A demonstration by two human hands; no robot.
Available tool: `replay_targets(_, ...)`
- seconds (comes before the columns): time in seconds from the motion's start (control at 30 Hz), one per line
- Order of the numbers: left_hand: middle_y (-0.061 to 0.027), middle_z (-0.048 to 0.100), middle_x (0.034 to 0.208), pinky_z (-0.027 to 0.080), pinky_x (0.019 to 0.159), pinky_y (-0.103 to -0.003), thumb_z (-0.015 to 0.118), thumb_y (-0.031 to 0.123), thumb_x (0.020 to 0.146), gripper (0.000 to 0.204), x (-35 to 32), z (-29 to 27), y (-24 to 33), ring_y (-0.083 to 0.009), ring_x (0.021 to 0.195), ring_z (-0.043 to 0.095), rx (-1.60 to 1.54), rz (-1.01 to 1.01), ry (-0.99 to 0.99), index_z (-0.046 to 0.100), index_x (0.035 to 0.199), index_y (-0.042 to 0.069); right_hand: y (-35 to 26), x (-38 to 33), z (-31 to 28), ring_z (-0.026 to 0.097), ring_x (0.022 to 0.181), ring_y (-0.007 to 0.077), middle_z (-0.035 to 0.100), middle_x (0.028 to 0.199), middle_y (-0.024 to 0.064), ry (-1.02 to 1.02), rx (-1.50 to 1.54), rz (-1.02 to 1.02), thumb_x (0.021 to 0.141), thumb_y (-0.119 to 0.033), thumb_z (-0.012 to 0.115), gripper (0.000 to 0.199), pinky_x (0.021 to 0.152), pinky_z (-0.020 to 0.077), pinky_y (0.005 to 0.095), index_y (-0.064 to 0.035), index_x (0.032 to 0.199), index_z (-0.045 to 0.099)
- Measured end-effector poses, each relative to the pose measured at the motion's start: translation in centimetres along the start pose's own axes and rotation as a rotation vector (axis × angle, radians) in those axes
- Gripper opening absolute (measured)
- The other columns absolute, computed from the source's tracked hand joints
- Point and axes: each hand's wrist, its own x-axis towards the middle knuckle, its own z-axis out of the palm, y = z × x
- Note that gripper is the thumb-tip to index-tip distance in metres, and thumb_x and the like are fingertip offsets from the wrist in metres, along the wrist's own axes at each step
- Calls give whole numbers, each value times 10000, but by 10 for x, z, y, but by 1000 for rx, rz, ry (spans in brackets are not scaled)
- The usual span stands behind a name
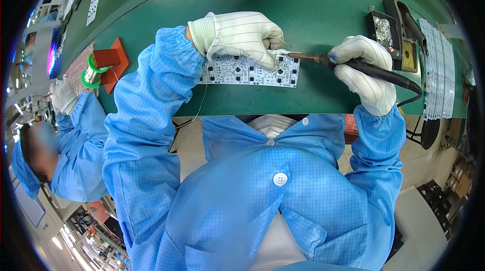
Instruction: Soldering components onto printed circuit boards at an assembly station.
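A spool [92, 75] stands left. The left hand [241, 33], fingers curled, pinches wire [204, 94] over the board [237, 75], centre of the table's near side. The iron's [314, 58] tip is at the board's far right; the right hand [371, 86] clasps its handle.

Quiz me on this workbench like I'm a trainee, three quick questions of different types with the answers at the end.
1. Multiple choice: which tool is in the person's right hand?
A) tweezers
B) soldering iron
C) screwdriver

2. Fill in the blank: from the person's view, the spool stands to the ____ of the board.

3. True or false: the iron's tip is at the left end of the board.

Key:
1. B
2. left
3. False; it is at the right end.
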Motion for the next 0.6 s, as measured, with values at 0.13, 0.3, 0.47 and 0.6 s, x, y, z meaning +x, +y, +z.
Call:
replay_targets(0.13, -97, 620, 743, 489, 617, -341, 764, 330, 700, 447, 0, 3, -3, -225, 671, 590, 7, 42, 41, 672, 993, 5, 2, -3, -1, 592, 698, 221, 620, 783, 123, 3, -51, -43, 649, -100, 632, 226, 660, 479, 323, -9, 856, 623)
replay_targets(0.3, -114, 650, 793, 506, 647, -349, 781, 342, 692, 469, 0, 2, -2, -237, 708, 616, 55, 32, 39, 676, 1007, 10, 3, -4, -1, 595, 705, 227, 622, 788, 123, -2, -21, 52, 646, -98, 629, 219, 666, 481, 329, -10, 846, 619)
replay_targets(0.47, -124, 660, 813, 514, 667, -348, 784, 349, 698, 475, 0, 5, -8, -243, 733, 629, 51, 91, 85, 678, 1013, 10, 2, -5, -3, 591, 676, 210, 624, 785, 99, 37, -81, -72, 675, -93, 642, 179, 637, 466, 323, -14, 835, 627)
replay_targets(0.6, -130, 666, 827, 515, 685, -339, 775, 341, 707, 466, 1, 6, -8, -242, 748, 633, 1, 61, 66, 679, 1014, 4, 6, -28, -13, 600, 684, 167, 643, 807, 97, 223, -79, 30, 693, -75, 635, 189, 628, 462, 286, -9, 870, 650)
